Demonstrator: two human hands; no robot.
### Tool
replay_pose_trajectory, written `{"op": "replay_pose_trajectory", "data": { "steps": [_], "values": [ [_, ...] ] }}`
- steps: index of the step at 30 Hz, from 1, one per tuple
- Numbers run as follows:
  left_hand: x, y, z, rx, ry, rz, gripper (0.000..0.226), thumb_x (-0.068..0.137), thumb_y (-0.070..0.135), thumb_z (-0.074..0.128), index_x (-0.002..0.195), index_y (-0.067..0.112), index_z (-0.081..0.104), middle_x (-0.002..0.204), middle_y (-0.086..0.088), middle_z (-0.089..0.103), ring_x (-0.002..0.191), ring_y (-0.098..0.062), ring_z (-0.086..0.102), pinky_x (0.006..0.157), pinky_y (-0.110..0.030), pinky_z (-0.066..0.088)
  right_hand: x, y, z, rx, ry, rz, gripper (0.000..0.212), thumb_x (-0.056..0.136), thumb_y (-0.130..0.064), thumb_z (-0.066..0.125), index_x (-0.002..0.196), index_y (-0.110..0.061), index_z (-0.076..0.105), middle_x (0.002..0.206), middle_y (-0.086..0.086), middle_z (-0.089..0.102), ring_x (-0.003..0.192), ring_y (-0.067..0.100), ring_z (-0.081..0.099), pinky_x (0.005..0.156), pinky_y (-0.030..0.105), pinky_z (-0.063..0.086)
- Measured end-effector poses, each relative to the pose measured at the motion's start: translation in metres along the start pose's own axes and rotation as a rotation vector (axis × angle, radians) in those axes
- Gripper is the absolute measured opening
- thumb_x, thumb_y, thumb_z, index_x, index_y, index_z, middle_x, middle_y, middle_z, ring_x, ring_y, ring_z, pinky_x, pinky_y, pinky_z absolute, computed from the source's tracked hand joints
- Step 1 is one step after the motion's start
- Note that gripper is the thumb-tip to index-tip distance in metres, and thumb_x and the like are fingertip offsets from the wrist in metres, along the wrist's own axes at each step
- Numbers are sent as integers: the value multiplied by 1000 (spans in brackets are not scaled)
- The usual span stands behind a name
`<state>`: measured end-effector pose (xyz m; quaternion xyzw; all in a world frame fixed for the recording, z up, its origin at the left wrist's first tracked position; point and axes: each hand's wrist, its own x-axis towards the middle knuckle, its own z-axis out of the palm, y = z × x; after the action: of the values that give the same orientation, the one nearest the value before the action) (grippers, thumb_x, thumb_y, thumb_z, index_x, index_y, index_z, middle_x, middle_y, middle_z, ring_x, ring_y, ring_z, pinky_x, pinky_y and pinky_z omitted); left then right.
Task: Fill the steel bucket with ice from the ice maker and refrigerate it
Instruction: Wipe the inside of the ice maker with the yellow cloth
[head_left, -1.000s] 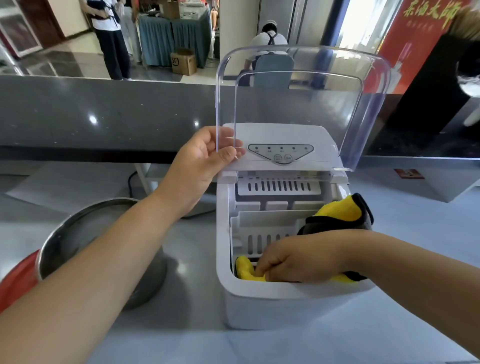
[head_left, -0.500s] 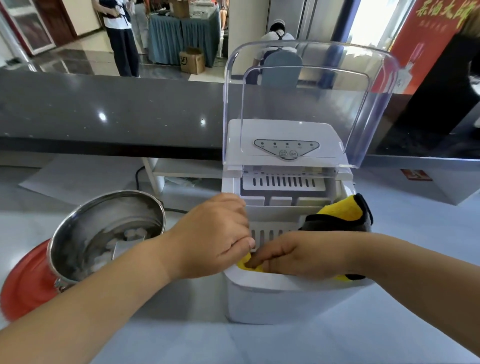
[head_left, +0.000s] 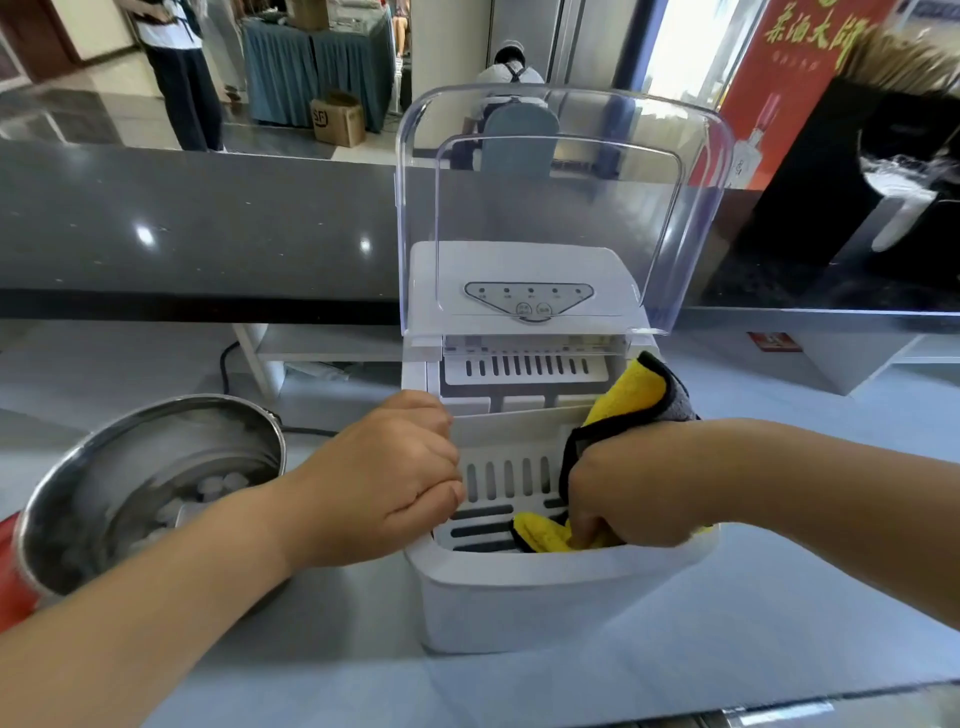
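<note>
While hands (head_left: 384, 483) (head_left: 623, 493) grip ice maker (head_left: 545, 597) and cloth (head_left: 631, 389), bucket (head_left: 218, 431) sits left.

Serving counter in a restaurant-type public hall. Evidence: dark polished stone counter ledge (head_left: 208, 223) spanning 9 to 3 o'clock; red banner (head_left: 795, 57) with gold Chinese lettering at 1 o'clock; skirted tables (head_left: 311, 73) and cardboard box (head_left: 336, 122) on glossy floor (head_left: 78, 114) at 11 o'clock; worker (head_left: 511, 67) in white cap and apron straps at 12 o'clock; countertop ice maker (head_left: 519, 597) at 6 o'clock.

Both forearms reach forward. Left hand (head_left: 384, 483) curled over ice maker (head_left: 519, 597) wall; right hand (head_left: 623, 493) knuckles-up, gripping cloth (head_left: 631, 395).
</note>
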<state>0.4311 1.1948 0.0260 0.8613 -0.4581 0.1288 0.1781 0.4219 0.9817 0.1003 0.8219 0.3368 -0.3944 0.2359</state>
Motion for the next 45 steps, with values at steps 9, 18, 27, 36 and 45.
{"op": "replay_pose_trajectory", "data": {
  "steps": [9, 18, 27, 36, 45],
  "values": [
    [-2, -1, 6, -27, 58, -6, 42, 92, 23, 37, 55, 16, 56, 55, 6, 51, 65, -15, 46, 91, -35, 38, -1, 1, -18, -12, 398, 206, 33, 89, -10, 51, 118, -24, 58, 96, 0, 54, 84, 23, 53, 71, 30, 44],
    [-3, 0, 8, -73, 110, 3, 39, 91, 21, 38, 54, 18, 49, 53, 7, 44, 62, -12, 39, 87, -38, 39, 58, -16, 4, -64, 682, -6, 13, 88, -20, 59, 95, -19, 69, 87, 4, 45, 87, 27, 55, 51, 26, 33],
    [-4, 1, 10, -44, 121, -23, 42, 91, 22, 37, 53, 14, 52, 51, 5, 43, 60, -16, 41, 93, -32, 37, 30, -8, 8, -106, 585, 285, 23, 92, -9, 51, 111, -11, 63, 118, 9, 46, 109, 27, 45, 68, 32, 40],
    [-5, 1, 13, 4, 161, -29, 41, 88, 23, 39, 49, 16, 48, 49, 7, 46, 62, -12, 41, 88, -27, 36, 14, -13, 6, -89, 1127, 375, 32, 53, -16, 84, 81, -17, 68, 83, 6, 51, 68, 24, 55, 40, 22, 19],
    [-6, 2, 13, -3, 160, -23, 39, 90, 23, 39, 52, 21, 43, 51, 9, 43, 63, -6, 37, 93, -20, 32, 31, -8, 11, -80, 957, 405, 45, 91, -15, 57, 133, -22, 44, 124, 7, 36, 108, 27, 44, 54, 31, 37]
  ]
}}
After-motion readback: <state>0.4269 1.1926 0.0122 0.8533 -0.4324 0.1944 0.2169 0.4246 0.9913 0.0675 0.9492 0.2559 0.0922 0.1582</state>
